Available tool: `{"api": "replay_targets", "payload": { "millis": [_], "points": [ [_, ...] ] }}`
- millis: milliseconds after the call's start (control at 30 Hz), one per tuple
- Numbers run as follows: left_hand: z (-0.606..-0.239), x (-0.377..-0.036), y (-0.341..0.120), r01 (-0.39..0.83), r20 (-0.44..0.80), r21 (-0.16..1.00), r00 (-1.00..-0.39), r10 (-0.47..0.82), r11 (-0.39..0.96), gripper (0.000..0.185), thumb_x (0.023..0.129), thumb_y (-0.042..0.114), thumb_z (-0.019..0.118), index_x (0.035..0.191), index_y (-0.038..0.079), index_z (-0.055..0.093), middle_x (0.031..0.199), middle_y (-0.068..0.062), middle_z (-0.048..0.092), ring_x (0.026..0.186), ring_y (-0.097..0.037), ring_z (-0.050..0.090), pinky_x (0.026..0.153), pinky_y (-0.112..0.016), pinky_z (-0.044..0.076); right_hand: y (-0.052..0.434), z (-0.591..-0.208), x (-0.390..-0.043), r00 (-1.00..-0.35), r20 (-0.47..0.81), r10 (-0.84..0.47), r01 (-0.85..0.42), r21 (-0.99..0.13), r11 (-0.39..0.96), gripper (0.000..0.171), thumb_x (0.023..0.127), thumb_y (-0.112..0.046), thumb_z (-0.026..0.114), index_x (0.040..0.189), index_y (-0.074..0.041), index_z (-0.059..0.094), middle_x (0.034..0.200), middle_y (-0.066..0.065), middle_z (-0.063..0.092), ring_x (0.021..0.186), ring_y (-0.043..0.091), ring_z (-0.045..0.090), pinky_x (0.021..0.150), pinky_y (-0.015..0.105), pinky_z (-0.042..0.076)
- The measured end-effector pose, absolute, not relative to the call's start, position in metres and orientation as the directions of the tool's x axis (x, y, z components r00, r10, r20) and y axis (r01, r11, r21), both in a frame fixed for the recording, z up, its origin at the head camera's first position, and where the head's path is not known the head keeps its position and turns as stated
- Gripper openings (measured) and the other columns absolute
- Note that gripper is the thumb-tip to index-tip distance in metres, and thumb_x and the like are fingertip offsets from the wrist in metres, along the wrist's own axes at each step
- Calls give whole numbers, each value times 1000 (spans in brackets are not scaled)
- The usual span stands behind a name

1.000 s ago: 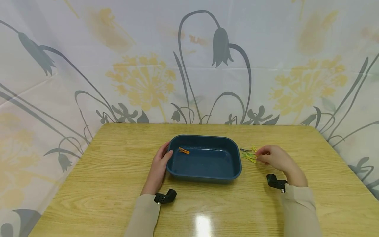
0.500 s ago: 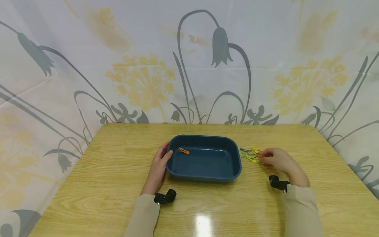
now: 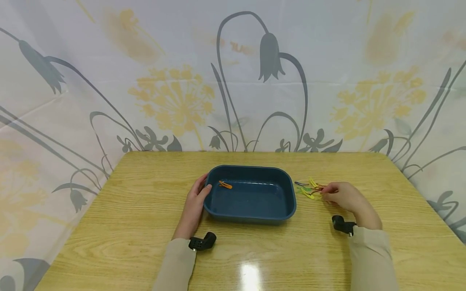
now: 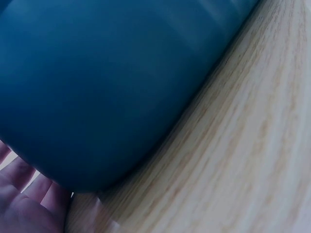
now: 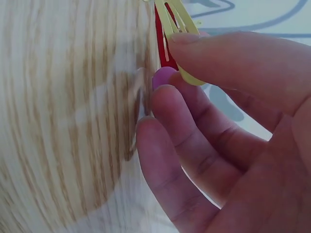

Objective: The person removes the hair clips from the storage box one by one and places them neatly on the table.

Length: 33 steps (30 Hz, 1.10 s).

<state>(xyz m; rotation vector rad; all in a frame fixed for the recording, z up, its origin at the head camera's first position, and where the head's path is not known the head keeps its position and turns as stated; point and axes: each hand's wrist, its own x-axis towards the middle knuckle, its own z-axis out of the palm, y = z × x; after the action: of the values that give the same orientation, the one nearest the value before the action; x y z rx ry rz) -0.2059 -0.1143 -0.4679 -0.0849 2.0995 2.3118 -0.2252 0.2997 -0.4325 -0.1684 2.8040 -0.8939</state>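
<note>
A dark blue tray (image 3: 284, 210) stands mid-table with one orange hair clip (image 3: 225, 185) inside at its left end. My left hand (image 3: 195, 203) rests against the tray's left wall (image 4: 97, 97), thumb at the rim and fingers fairly straight. Right of the tray lies a small pile of yellow and green hair clips (image 3: 308, 190). My right hand (image 3: 342, 196) is at the pile's right side, thumb and forefinger pinching a red hair clip (image 5: 163, 43). A yellow clip (image 5: 176, 22) lies under the thumb (image 5: 243, 58) too.
The wooden table (image 3: 127, 226) is backed by a flowered curtain (image 3: 233, 81) on three sides. A black camera sits on each wrist: left wrist camera (image 3: 202, 242), right wrist camera (image 3: 342, 224). The table's right edge runs close behind the right hand.
My right hand has drawn slightly to the right at the pile, and a red clip now shows at its fingertips. The left hand and tray have stayed put.
</note>
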Motion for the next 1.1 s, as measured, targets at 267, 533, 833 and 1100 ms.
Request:
{"api": "replay_targets", "payload": {
  "millis": [267, 533, 833, 1100],
  "points": [
    [-477, -210, -115, -33, -36, 996, -999, -31, -80, 42, 95, 27, 50, 136, 22, 42, 141, 3, 40, 133, -14, 32, 111, -38, 23, 299, -434, -226, -974, -140, -175, -75, -531, 844, 14, 86, -13, 61, 92, -2, 66, 93, 14, 62, 75, 18, 49, 65, 30, 39],
    [-476, -209, -115, -42, -44, 996, -999, -27, -84, 43, 95, 26, 50, 136, 22, 41, 141, 3, 40, 132, -14, 32, 110, -38, 24, 298, -437, -227, -979, -144, -147, -54, -509, 859, 12, 86, -11, 59, 92, -3, 66, 96, 16, 62, 77, 21, 50, 67, 31, 39],
    [-459, -203, -114, -73, -73, 993, -997, -4, -94, 46, 96, 21, 48, 140, 16, 37, 144, -2, 36, 135, -18, 29, 111, -38, 22, 297, -435, -228, -974, -159, -162, -58, -518, 853, 16, 87, -10, 58, 98, 0, 65, 96, 16, 62, 80, 21, 51, 69, 33, 40],
    [-466, -205, -114, -48, -50, 995, -999, -19, -87, 43, 96, 22, 49, 138, 18, 40, 142, 0, 39, 134, -17, 31, 111, -39, 23, 296, -433, -226, -977, -138, -163, -57, -567, 822, 30, 91, -10, 47, 116, 4, 58, 103, 19, 59, 73, 18, 52, 63, 29, 40]
  ]
}}
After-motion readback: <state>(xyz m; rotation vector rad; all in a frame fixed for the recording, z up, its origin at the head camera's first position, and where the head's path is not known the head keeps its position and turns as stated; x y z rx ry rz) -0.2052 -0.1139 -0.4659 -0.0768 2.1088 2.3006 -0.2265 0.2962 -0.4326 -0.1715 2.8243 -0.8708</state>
